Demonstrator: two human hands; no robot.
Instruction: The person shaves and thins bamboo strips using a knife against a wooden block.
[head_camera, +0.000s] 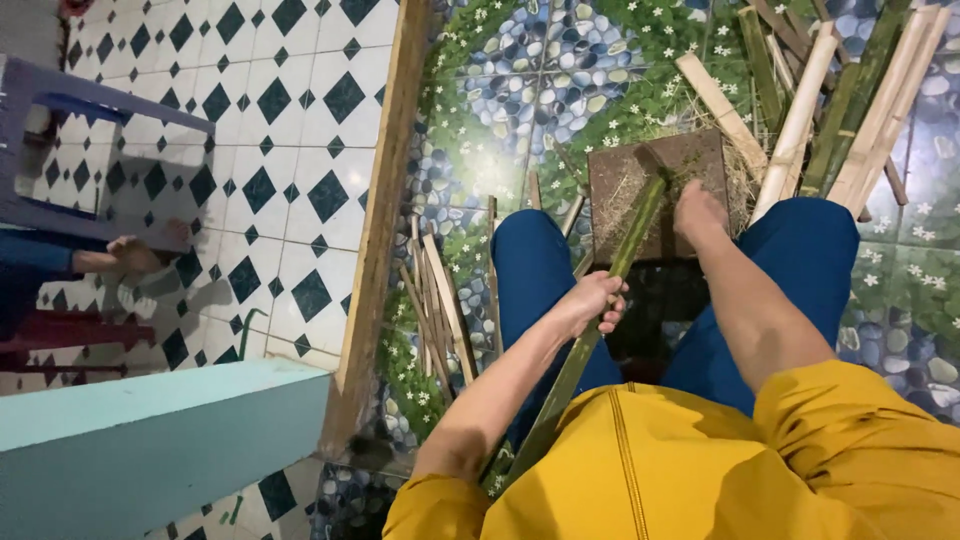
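Nearest, yellow sleeves and blue trousers of the seated person fill the lower frame. Left hand (594, 301) is wrapped tight around a long green split bamboo strip (596, 320), fingers curled over it about mid-length; the strip runs tilted from under the left arm, between the knees, up to its far end on a dark brown square wooden block (690, 158). Right hand (699, 212) is down at the block's near edge just beside the strip's far end, fingers drawn together and pointing away; cannot tell if it pinches anything or just presses. Dry straw-like shavings lie on and around the block. Left of the left knee, a loose bundle of thin pale bamboo slivers (436, 305) lies on the pebble-and-flower patterned floor mat (520, 90). Far right, a pile of thicker cut bamboo lengths (850, 100), green and tan, fans out. A long plain wooden plank (378, 220) edges the mat on the left. Beyond it, white tile floor with dark diamonds (280, 130), a purple plastic stool (90, 110), another person's foot (130, 255), and a light blue ledge (150, 440).
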